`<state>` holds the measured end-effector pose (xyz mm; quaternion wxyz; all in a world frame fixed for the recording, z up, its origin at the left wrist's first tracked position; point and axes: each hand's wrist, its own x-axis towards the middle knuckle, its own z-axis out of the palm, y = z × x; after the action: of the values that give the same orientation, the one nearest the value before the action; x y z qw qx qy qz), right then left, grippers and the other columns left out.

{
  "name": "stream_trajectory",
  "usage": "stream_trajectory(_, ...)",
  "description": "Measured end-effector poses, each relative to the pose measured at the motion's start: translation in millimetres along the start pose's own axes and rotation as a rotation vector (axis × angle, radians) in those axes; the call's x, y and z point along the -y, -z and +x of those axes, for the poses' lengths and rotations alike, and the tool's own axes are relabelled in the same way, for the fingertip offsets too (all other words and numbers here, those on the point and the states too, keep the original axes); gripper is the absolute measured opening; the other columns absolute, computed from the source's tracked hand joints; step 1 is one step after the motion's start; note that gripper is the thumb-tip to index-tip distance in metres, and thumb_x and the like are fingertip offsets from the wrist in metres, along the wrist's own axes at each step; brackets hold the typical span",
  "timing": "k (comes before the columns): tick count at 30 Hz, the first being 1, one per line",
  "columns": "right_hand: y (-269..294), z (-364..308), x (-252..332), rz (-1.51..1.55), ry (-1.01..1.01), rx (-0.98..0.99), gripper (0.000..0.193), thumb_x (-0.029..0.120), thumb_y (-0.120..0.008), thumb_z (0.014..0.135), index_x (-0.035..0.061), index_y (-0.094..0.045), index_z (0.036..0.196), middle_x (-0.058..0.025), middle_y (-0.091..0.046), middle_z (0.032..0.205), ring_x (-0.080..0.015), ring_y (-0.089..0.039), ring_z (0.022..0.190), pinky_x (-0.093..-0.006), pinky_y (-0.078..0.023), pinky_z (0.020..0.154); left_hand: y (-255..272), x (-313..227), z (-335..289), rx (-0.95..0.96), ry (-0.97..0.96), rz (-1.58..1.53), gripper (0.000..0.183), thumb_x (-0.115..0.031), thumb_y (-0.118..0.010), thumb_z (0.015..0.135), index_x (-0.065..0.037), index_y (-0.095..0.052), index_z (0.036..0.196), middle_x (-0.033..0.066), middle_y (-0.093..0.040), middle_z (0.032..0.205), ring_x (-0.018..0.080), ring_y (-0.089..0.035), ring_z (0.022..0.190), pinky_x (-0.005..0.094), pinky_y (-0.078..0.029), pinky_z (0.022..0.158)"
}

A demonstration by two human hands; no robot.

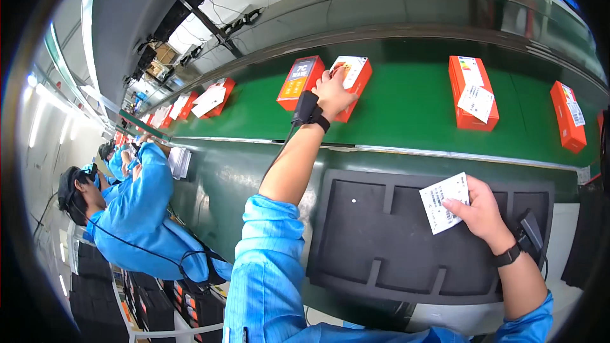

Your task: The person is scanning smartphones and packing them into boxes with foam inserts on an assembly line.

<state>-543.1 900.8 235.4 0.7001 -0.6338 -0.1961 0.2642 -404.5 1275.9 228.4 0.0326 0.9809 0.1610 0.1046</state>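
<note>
An orange box is partly covered by the left hand. The right hand is partly hidden by a white sheet. The far-right box is cut off at the edge.

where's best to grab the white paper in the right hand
Probably by its left edge, coming from the left with a thin pinch, one fingertip on each face. The white paper is thin and looks flat, and the right hand holds it on its right side, leaving the left edge uncovered.
</note>
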Motion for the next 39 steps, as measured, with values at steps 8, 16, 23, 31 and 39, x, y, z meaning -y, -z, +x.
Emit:
stream_trajectory(8, -11, 7, -12, -0.066, 0.059, 0.029, 0.020, 0.013, -0.067, 0.086, -0.0003, -0.062, 0.100, -0.0034, -0.068, 0.086, -0.0065, -0.059, 0.077, -0.0254, -0.049, 0.069, 46, 87, 40, -0.315, 0.054, 0.164, 0.075, -0.036, -0.070, 0.067, -0.026, -0.045, 0.138, 0.0187, -0.048, 0.132, 0.0370, -0.054, 0.115, 0.0444, -0.048, 0.093)
stream_trajectory(16, -22, 7, -7, -0.198, 0.105, 0.029, 0.025, 0.018, -0.069, 0.085, 0.0001, -0.062, 0.101, -0.0077, -0.069, 0.086, -0.0118, -0.063, 0.075, -0.0277, -0.049, 0.070, -2, 140, 81, -0.149, 0.034, -0.005, 0.091, -0.043, -0.074, 0.063, -0.034, -0.035, 0.144, 0.0225, -0.048, 0.132, 0.0367, -0.052, 0.119, 0.0453, -0.043, 0.099)
stream_trajectory(23, -32, 14, -3, -0.220, 0.116, 0.038, 0.025, 0.020, -0.069, 0.085, -0.0005, -0.061, 0.097, -0.0108, -0.068, 0.083, -0.0170, -0.065, 0.073, -0.0303, -0.049, 0.067, 12, 142, 109, 0.007, 0.065, -0.031, 0.083, -0.042, -0.073, 0.062, -0.036, -0.044, 0.139, 0.0114, -0.052, 0.132, 0.0307, -0.055, 0.117, 0.0451, -0.045, 0.095)
stream_trajectory(31, -34, 23, -5, -0.212, 0.086, 0.055, 0.025, 0.020, -0.069, 0.084, -0.0004, -0.061, 0.096, -0.0116, -0.067, 0.081, -0.0205, -0.066, 0.073, -0.0309, -0.050, 0.068, -6, 119, 109, 0.083, 0.085, 0.034, 0.082, -0.046, -0.066, 0.065, -0.027, -0.043, 0.142, 0.0196, -0.054, 0.129, 0.0331, -0.055, 0.117, 0.0444, -0.043, 0.098)
stream_trajectory(39, -48, 34, -10, -0.206, 0.184, 0.026, 0.022, 0.020, -0.067, 0.084, 0.0002, -0.060, 0.091, -0.0125, -0.066, 0.077, -0.0217, -0.065, 0.071, -0.0321, -0.048, 0.065, -21, 116, 89, -0.051, 0.056, -0.020, 0.082, -0.039, -0.070, 0.071, -0.023, -0.037, 0.145, 0.0170, -0.052, 0.133, 0.0317, -0.055, 0.116, 0.0439, -0.044, 0.097)
